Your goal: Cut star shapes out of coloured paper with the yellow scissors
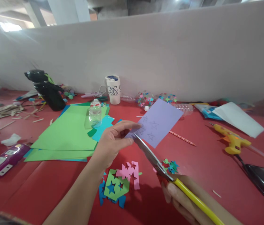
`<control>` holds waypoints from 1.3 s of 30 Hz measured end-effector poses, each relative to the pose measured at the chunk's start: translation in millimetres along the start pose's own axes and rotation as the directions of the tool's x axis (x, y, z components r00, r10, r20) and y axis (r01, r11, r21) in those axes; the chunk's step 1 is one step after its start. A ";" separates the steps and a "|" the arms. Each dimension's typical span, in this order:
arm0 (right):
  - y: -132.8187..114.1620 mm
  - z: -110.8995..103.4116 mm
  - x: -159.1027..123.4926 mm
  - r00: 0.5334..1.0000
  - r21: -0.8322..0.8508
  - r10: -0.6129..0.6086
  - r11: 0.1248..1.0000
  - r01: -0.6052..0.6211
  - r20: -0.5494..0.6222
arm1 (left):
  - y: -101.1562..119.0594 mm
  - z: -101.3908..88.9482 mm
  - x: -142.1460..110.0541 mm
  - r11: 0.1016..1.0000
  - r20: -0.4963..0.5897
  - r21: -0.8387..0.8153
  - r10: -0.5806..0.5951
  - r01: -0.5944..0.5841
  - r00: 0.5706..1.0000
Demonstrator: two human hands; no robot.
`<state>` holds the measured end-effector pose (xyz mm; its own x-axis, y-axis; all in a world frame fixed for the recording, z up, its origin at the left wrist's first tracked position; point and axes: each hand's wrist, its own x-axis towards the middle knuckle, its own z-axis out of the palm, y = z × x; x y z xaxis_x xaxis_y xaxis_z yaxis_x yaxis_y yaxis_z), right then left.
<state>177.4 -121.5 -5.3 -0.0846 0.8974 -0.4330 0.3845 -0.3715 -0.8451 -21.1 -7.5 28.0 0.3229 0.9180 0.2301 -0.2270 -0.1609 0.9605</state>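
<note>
My left hand [113, 142] pinches the lower left corner of a lilac paper sheet [158, 122] with small stars drawn on it, holding it above the red table [216, 168]. My right hand [183, 200] grips yellow-handled scissors [155, 161]. Their blades point up to the left and meet the sheet's lower edge beside my left fingers. Under my hands lie green, pink and blue paper scraps [120, 184] with star-shaped holes, and a small heap of cut-out stars [170, 165].
A stack of green and blue paper [68, 131] with a clear bottle [95, 114] on it lies left. A yellow glue gun [232, 140] and white paper [237, 118] are right. A white cup [113, 89], a pink pencil [182, 138] and a purple device [4, 161] are also on the table.
</note>
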 end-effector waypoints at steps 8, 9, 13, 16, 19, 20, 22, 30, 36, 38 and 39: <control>-22.0 -5.9 -0.3 0.994 0.041 -0.040 0.999 0.036 0.103 | 2.0 -0.2 -0.5 1.000 0.011 0.011 -0.005 0.005 1.000; -23.0 -6.1 -2.1 0.996 0.036 -0.013 0.999 0.010 0.091 | 2.3 -0.5 -0.5 1.000 0.014 0.014 -0.007 0.007 1.000; -19.6 -5.7 -6.5 0.999 0.016 0.024 1.000 -0.025 0.034 | 4.2 -4.0 -1.0 0.999 0.058 0.033 -0.038 0.036 0.998; -16.0 -5.9 -6.5 0.999 -0.010 0.006 1.000 -0.006 0.041 | 5.8 -8.0 -1.7 0.997 0.104 0.044 -0.073 0.069 0.992; -16.1 -6.6 -6.2 0.998 -0.038 0.023 0.999 -0.021 0.062 | 7.3 -11.1 -2.1 0.996 0.136 0.032 -0.089 0.086 0.987; -16.8 -6.8 -6.2 0.998 -0.049 0.032 0.998 -0.029 0.061 | 7.8 -11.8 -2.1 0.996 0.144 0.028 -0.089 0.086 0.986; -18.6 -6.8 -6.3 0.999 -0.074 0.033 0.997 -0.030 0.042 | 8.7 -12.5 -1.8 0.996 0.157 0.021 -0.086 0.084 0.984; -18.5 -3.8 -5.6 0.998 -0.092 -0.064 0.994 0.063 -0.013 | 8.8 -12.7 -1.2 0.997 0.136 0.021 -0.083 0.081 0.987; -23.4 -2.6 -6.0 0.994 -0.137 -0.082 0.988 0.072 -0.066 | 9.0 -11.7 -0.3 0.996 0.123 0.035 -0.083 0.079 0.989; -25.3 -2.7 -5.4 0.996 -0.134 -0.071 0.989 0.063 -0.052 | 9.2 -11.4 0.2 0.996 0.124 0.037 -0.086 0.082 0.989; -25.7 -2.9 -5.0 0.997 -0.131 -0.067 0.990 0.061 -0.044 | 9.3 -11.4 0.3 0.996 0.127 0.037 -0.087 0.083 0.988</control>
<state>170.6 -115.8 19.5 -0.0703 0.9299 -0.3609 0.4953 -0.2815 -0.8218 -33.5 -4.6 35.3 0.4552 0.8753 0.1633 -0.1652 -0.0972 0.9815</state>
